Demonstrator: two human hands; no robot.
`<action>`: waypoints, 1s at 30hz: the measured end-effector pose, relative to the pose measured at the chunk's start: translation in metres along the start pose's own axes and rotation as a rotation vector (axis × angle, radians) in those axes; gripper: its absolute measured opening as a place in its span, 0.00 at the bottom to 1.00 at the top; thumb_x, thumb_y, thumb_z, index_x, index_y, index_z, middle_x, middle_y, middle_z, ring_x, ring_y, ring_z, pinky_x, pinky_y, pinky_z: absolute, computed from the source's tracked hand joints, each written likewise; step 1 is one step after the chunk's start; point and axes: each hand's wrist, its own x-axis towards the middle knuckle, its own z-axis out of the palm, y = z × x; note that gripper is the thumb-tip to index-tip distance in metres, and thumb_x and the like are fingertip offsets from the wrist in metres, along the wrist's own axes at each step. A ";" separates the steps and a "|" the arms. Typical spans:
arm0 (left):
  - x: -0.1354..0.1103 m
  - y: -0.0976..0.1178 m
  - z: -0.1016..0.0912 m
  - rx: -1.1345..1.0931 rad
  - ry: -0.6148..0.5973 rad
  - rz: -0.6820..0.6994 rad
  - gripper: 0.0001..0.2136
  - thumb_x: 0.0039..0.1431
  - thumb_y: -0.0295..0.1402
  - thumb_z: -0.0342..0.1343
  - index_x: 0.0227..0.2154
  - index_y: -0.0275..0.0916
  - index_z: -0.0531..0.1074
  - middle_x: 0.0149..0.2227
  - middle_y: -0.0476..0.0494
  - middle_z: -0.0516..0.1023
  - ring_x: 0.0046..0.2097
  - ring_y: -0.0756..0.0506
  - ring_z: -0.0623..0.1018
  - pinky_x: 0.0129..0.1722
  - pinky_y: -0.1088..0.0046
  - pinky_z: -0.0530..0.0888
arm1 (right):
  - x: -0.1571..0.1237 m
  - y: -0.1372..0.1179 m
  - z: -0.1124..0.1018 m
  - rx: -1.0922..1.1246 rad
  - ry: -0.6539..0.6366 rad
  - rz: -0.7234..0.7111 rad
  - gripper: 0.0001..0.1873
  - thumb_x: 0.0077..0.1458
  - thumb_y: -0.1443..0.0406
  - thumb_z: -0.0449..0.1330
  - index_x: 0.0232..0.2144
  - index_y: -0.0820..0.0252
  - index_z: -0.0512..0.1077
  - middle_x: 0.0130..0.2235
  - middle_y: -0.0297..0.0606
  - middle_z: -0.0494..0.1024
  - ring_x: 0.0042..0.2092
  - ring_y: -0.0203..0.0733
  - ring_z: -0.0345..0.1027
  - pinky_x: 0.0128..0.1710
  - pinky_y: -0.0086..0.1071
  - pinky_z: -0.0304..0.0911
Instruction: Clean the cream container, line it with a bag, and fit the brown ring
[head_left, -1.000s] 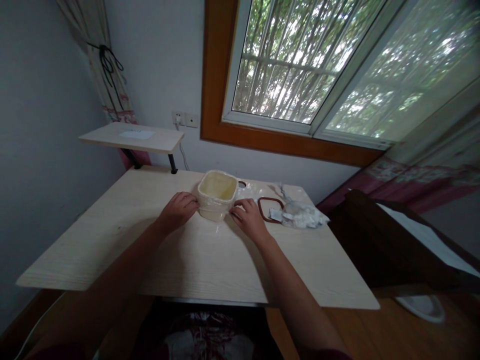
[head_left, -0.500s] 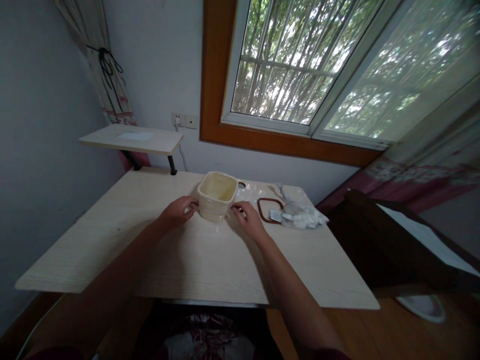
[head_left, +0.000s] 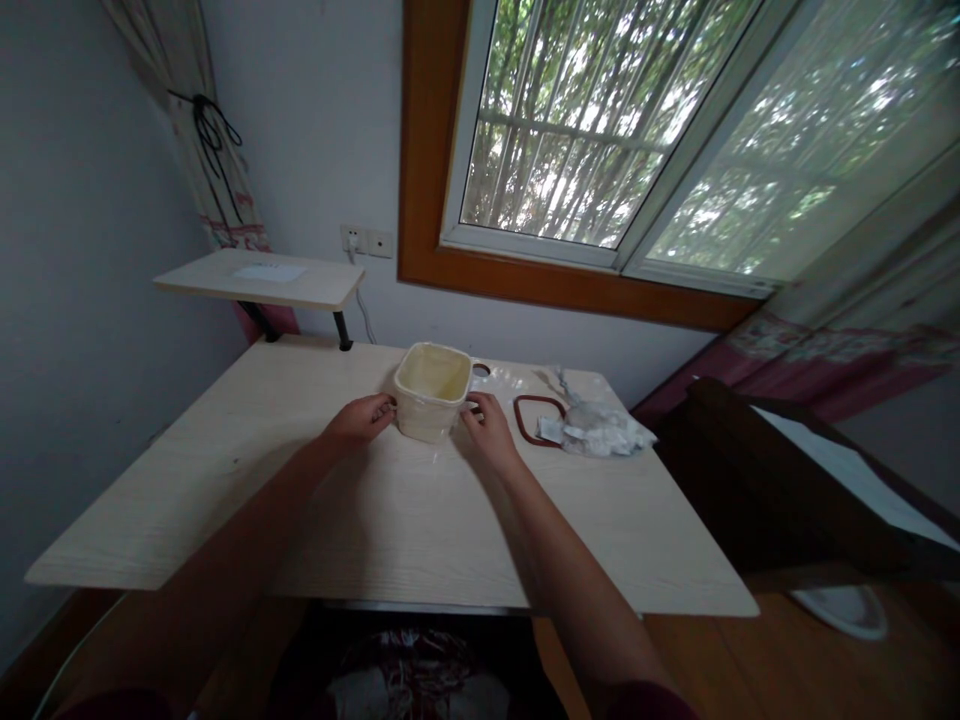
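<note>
A cream square container [head_left: 433, 389], open at the top and wrapped in clear film, stands on the pale wooden table [head_left: 300, 500]. My left hand [head_left: 360, 420] rests against its left side with the fingers curled and pinching at the film. On the container's right side my right hand [head_left: 489, 428] touches it, fingers bent against the wall and the film. Both hands sit low, near the container's base.
A brown ring-shaped seal [head_left: 537, 418] lies right of the container, beside crumpled clear plastic [head_left: 596, 426]. A small raised shelf [head_left: 262, 279] stands at the table's back left. A dark bed frame [head_left: 787, 480] runs along the right. A window is behind.
Both hands have stayed on the container's sides. My right hand has slid slightly forward and closer to the container wall. The view has shifted a little.
</note>
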 end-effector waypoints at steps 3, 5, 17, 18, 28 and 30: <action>0.000 -0.004 -0.001 -0.006 -0.044 -0.005 0.11 0.64 0.39 0.50 0.34 0.41 0.76 0.30 0.48 0.80 0.30 0.46 0.76 0.31 0.71 0.70 | -0.001 0.000 0.002 -0.048 0.004 0.026 0.10 0.59 0.63 0.58 0.41 0.59 0.76 0.46 0.44 0.75 0.39 0.42 0.73 0.40 0.37 0.72; 0.000 -0.006 -0.003 -0.001 -0.066 -0.002 0.13 0.64 0.39 0.49 0.33 0.42 0.77 0.29 0.48 0.80 0.30 0.47 0.76 0.31 0.72 0.69 | -0.002 -0.001 0.001 -0.060 0.014 0.037 0.09 0.58 0.63 0.59 0.40 0.59 0.76 0.45 0.43 0.75 0.37 0.41 0.73 0.37 0.36 0.71; 0.002 -0.004 -0.002 -0.055 0.171 0.054 0.10 0.60 0.39 0.57 0.35 0.38 0.76 0.35 0.46 0.76 0.31 0.49 0.74 0.34 0.72 0.73 | -0.012 -0.011 -0.009 -0.019 -0.108 -0.029 0.10 0.58 0.59 0.61 0.39 0.58 0.75 0.35 0.37 0.76 0.35 0.40 0.69 0.35 0.33 0.65; 0.002 -0.004 -0.001 -0.064 0.163 0.060 0.09 0.59 0.39 0.57 0.35 0.39 0.76 0.35 0.46 0.76 0.30 0.50 0.74 0.33 0.72 0.73 | -0.014 -0.010 -0.008 -0.026 -0.125 -0.010 0.10 0.57 0.59 0.61 0.39 0.58 0.75 0.35 0.36 0.76 0.34 0.40 0.69 0.34 0.33 0.64; -0.007 -0.003 0.004 0.006 0.117 0.103 0.05 0.59 0.35 0.57 0.32 0.40 0.75 0.37 0.48 0.76 0.30 0.51 0.75 0.35 0.72 0.74 | -0.023 -0.016 -0.018 -0.194 -0.148 -0.151 0.05 0.59 0.65 0.60 0.34 0.57 0.76 0.33 0.35 0.73 0.32 0.37 0.67 0.34 0.31 0.63; -0.011 0.003 -0.001 0.037 0.153 0.163 0.04 0.61 0.33 0.56 0.33 0.40 0.74 0.36 0.47 0.75 0.32 0.50 0.76 0.37 0.71 0.74 | -0.025 -0.021 -0.022 -0.198 -0.149 -0.218 0.06 0.60 0.65 0.59 0.37 0.57 0.76 0.34 0.36 0.74 0.33 0.38 0.68 0.34 0.31 0.64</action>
